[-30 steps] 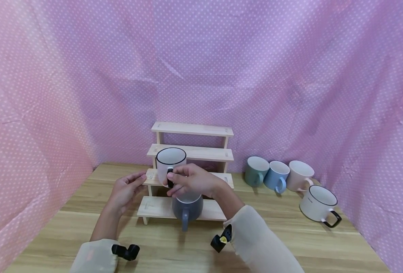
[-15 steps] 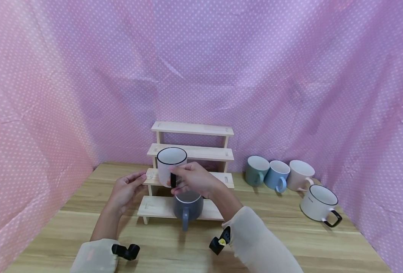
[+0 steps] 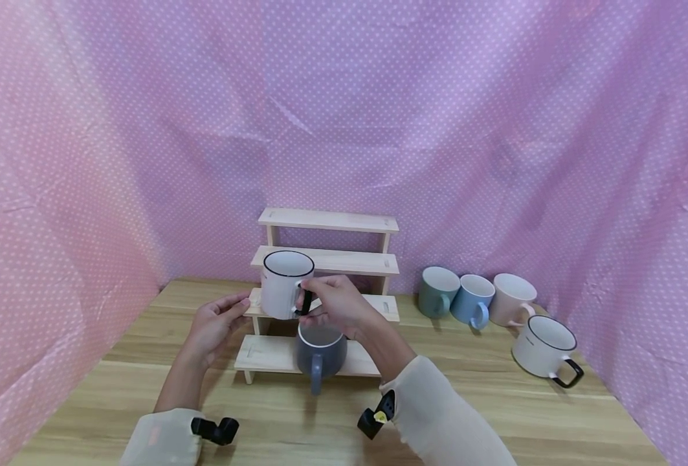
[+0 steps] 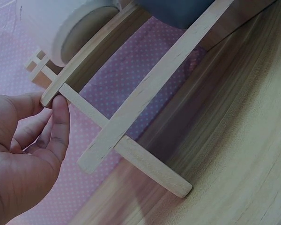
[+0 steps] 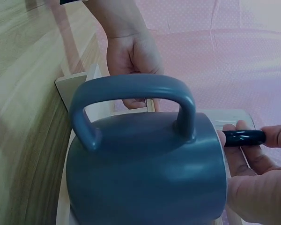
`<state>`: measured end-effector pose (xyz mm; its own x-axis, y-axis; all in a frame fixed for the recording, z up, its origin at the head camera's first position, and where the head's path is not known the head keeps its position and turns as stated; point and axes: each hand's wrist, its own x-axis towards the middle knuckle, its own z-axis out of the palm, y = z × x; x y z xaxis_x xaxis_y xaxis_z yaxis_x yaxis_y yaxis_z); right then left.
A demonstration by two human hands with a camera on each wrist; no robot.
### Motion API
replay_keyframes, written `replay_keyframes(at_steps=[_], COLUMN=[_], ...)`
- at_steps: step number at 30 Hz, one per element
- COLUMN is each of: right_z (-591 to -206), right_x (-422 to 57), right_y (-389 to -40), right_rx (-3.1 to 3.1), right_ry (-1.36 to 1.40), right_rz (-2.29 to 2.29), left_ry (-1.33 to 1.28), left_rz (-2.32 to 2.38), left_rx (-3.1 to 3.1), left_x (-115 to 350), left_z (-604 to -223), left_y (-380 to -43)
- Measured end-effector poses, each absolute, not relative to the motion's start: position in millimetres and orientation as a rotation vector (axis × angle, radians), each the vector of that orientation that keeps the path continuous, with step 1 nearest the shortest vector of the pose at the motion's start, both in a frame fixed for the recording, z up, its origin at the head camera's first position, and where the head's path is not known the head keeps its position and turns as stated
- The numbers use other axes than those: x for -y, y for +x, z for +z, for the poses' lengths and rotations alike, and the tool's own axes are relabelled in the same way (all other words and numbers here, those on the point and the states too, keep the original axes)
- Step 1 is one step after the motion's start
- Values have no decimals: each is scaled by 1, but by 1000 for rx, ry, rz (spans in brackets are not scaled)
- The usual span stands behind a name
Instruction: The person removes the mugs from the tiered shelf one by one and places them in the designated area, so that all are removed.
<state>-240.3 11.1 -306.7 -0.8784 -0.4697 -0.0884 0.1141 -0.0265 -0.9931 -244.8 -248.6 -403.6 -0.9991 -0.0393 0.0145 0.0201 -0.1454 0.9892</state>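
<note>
My right hand [image 3: 340,305] pinches the black handle [image 5: 246,137] of a white mug [image 3: 278,288] with a black rim. This mug is at the left part of the second step from the bottom of a pale wooden stepped shelf [image 3: 334,261]; its underside shows in the left wrist view. With thumb and fingers, my left hand [image 4: 30,145] grips the left end of that same step. On the lowest step stands a grey-blue mug [image 3: 322,353], its handle toward me. It hides part of the right hand's work in the right wrist view.
To the right on the wooden table [image 3: 472,401] stand a green mug [image 3: 433,298], a blue mug [image 3: 468,304], a pale pink mug [image 3: 508,304] and another white mug [image 3: 538,353] with a black handle. A pink dotted cloth [image 3: 344,116] hangs behind and at the sides.
The white mug in my right hand has shifted slightly left and turned, so its black handle now points more to the right. The left hand has stayed on the shelf.
</note>
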Motion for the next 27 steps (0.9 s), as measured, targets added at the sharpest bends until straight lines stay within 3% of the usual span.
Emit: replay_keyframes(at_steps=[27], right_z=[-281], right_x=[-63], right_y=[-239], right_rx=[-2019], right_ry=[-541], right_rz=[-1996], left_ry=[18], left_rz=[-2373], left_rx=[2019], left_x=[249], left_z=[-403], left_y=[-244])
